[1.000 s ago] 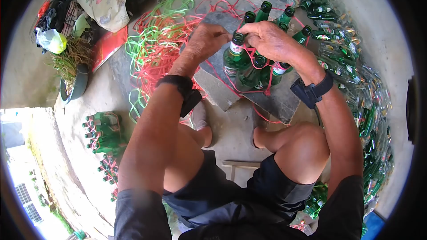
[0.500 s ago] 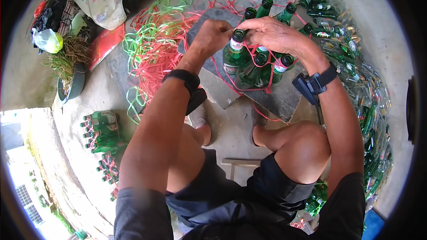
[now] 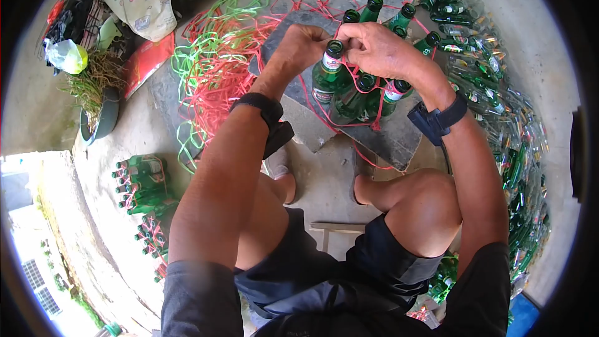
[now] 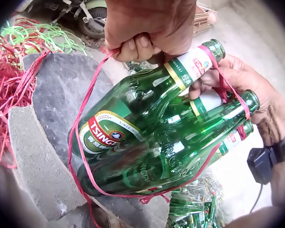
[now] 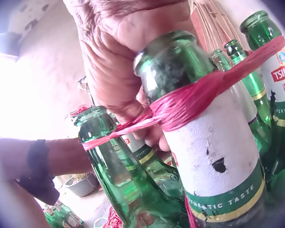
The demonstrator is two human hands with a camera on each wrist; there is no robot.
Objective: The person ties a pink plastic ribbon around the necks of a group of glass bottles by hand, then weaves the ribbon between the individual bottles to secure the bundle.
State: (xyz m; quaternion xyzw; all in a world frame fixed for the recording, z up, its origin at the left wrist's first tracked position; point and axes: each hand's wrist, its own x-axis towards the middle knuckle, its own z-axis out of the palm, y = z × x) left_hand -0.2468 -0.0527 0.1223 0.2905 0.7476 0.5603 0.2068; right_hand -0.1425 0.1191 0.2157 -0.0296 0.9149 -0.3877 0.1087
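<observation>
Several green glass beer bottles [image 3: 326, 87] stand in a cluster on a dark stone slab [image 3: 393, 143]. Pink plastic twine [image 4: 88, 97] runs round their bodies and loops about the necks, wound thickly on one neck [image 5: 183, 107]. My left hand [image 3: 302, 47], fingers curled, grips a strand of this twine beside the front left bottle's neck, as the left wrist view shows. Behind that neck, my right hand [image 3: 387, 53] arches over the bunch and pinches twine between curled fingers; the bottle necks partly hide its fingertips.
A tangle of pink and green twine [image 3: 218, 81] lies left of the slab. Loose bottles [image 3: 493, 106] pile along the right wall. Bundled bottles [image 3: 146, 184] stand at lower left, near a plant pot [image 3: 103, 122]. A small wooden stool [image 3: 337, 229] shows between the person's legs.
My right hand's fingers have curled in closer behind the front left bottle's neck. The left hand has shifted slightly right toward it, and the bottles stand nearly where they were.
</observation>
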